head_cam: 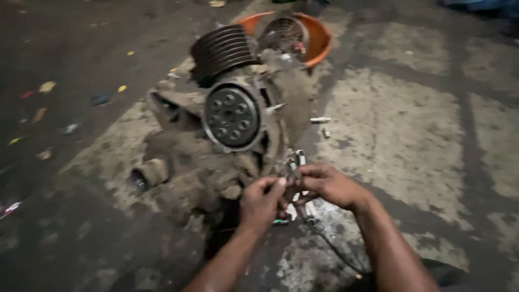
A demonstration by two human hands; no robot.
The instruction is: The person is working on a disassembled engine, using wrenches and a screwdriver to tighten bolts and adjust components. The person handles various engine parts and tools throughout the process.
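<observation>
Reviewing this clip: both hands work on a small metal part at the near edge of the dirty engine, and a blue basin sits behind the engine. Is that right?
Not quite: the basin behind the engine is orange, not blue, as the head view shows. The rest holds: the left hand and right hand both work on a small metal part at the engine's near edge.

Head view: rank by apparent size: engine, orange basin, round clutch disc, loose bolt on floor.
1. Engine, by far the largest.
2. Orange basin, partly hidden behind the engine, so its full size is unsure.
3. Clutch disc; close to the basin's visible part.
4. Bolt, smallest.
</observation>
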